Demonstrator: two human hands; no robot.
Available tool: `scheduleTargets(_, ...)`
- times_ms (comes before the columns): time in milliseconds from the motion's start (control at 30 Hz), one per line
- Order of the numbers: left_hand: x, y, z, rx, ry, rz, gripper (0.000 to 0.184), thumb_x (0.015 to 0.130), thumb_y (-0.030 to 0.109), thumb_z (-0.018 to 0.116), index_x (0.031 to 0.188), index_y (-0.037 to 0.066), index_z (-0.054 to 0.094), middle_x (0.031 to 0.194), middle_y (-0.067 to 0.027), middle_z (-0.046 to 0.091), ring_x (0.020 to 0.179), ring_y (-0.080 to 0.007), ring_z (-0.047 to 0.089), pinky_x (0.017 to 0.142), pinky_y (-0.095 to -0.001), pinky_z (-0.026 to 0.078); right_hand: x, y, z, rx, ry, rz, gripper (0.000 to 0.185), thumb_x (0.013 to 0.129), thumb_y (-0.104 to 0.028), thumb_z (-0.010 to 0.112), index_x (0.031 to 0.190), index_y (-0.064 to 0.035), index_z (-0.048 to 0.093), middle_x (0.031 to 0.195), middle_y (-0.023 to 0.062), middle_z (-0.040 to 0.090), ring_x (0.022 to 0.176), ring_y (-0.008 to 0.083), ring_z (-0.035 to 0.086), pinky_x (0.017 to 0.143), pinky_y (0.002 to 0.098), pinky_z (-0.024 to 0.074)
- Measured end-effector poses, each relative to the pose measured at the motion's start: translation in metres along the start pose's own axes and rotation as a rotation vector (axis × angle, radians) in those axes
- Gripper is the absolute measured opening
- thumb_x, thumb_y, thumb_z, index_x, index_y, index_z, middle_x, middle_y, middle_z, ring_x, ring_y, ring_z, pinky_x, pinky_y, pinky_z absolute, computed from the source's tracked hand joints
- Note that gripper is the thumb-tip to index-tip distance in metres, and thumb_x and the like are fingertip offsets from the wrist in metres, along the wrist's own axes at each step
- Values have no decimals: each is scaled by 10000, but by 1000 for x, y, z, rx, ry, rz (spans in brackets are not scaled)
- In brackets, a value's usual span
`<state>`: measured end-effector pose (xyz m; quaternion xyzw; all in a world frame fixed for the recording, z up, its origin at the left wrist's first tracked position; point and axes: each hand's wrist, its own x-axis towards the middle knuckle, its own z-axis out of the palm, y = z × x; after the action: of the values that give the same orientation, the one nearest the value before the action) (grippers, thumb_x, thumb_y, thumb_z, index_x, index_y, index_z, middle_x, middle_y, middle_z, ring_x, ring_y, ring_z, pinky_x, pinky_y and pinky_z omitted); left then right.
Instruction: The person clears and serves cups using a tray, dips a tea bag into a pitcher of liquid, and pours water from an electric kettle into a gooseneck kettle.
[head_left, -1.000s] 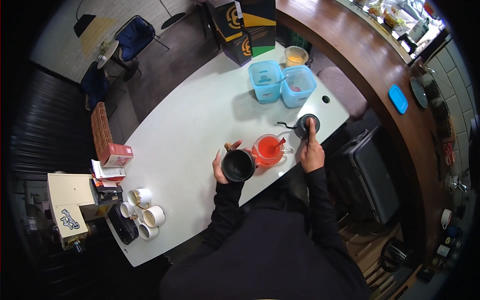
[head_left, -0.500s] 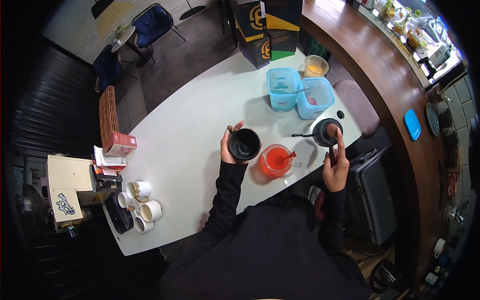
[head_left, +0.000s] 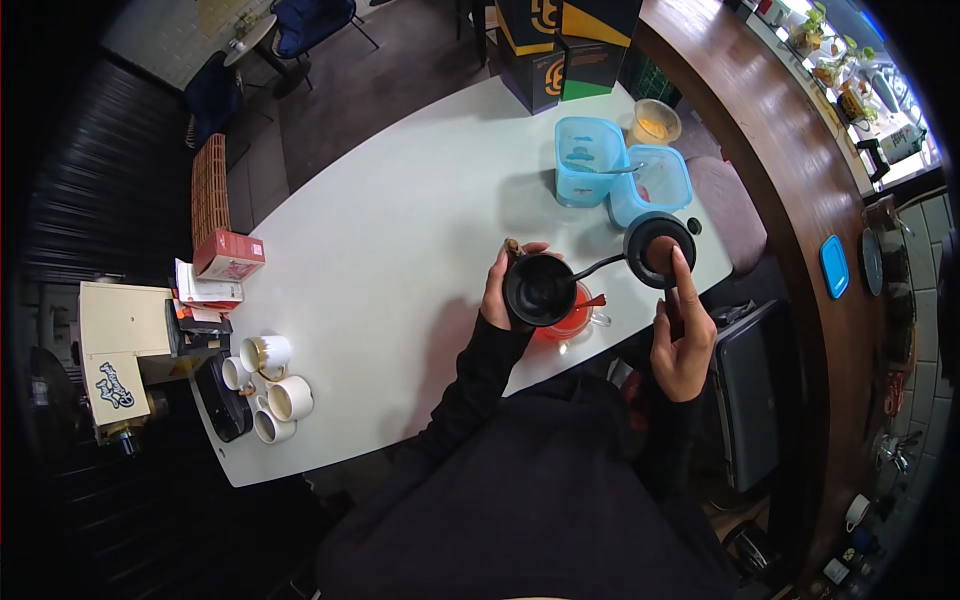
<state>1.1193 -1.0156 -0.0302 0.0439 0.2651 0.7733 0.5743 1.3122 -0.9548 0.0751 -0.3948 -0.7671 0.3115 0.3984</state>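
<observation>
A person's left hand (head_left: 494, 296) cradles a black cup (head_left: 540, 290), its fingers (head_left: 497, 270) curled around the side and partly lost behind it. The right hand (head_left: 684, 350) closes on the handle of a black kettle (head_left: 642, 262), the grip largely masked, index finger stretched to the lid. The spout (head_left: 602, 264) reaches the cup's rim; contact and any flow are impossible to make out. The cup blocks part of a glass mug (head_left: 568, 323) of red liquid on the surface (head_left: 400, 250). The kettle overlaps one blue tub (head_left: 650, 190); the frame crops the boxes (head_left: 592, 65).
</observation>
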Motion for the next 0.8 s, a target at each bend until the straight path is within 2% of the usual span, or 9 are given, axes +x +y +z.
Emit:
scheduleTargets(33, -2, 0, 1, -4, 3, -3, 518, 926, 443, 335, 1152, -7, 459, 1073, -210, 560, 980, -328, 581, 829, -421, 507, 0, 0, 0, -39, 10, -55, 684, 679, 192, 451, 1312, -68, 461, 854, 181, 571, 668, 225, 552, 647, 272, 447)
scheduleTargets(100, -7, 2, 5, 41, -57, -43, 521, 923, 452, 333, 1149, 0, 460, 1075, -207, 560, 983, -338, 582, 834, -426, 504, -1, -1, -1, -80, 18, -110, 697, 668, 188, 457, 1307, -91, 476, 746, 155, 534, 567, 219, 485, 579, 279, 428)
scheduleTargets(200, -9, 2, 4, 44, -69, -60, 521, 921, 458, 335, 1146, 5, 462, 1076, -204, 560, 988, -349, 582, 839, -426, 503, -4, -4, -4, -175, -7, -107, 700, 657, 172, 469, 1295, -113, 495, 667, 127, 453, 529, 237, 458, 532, 303, 410)
scheduleTargets(333, -9, 1, 2, 41, -61, -69, 520, 918, 462, 340, 1140, 9, 466, 1074, -201, 561, 995, -360, 579, 841, -426, 503, -7, -7, -4, -195, -14, -127, 688, 659, 164, 472, 1275, -138, 521, 649, 120, 424, 514, 237, 438, 511, 314, 395)
scheduleTargets(600, -15, 5, 6, 13, -90, -55, 509, 917, 459, 351, 1122, 12, 483, 1074, -197, 566, 962, -278, 600, 830, -383, 514, -13, -12, -4, -205, -25, -146, 714, 624, 159, 478, 1261, -159, 540, 652, 115, 437, 528, 248, 472, 525, 330, 413)
scheduleTargets(800, -13, 4, 1, -9, -109, -65, 512, 916, 459, 358, 1128, 10, 484, 1072, -204, 570, 955, -271, 604, 825, -379, 517, -16, -16, -3, -211, -43, -147, 723, 614, 160, 480, 1254, -170, 549, 652, 110, 427, 520, 250, 465, 518, 334, 411)
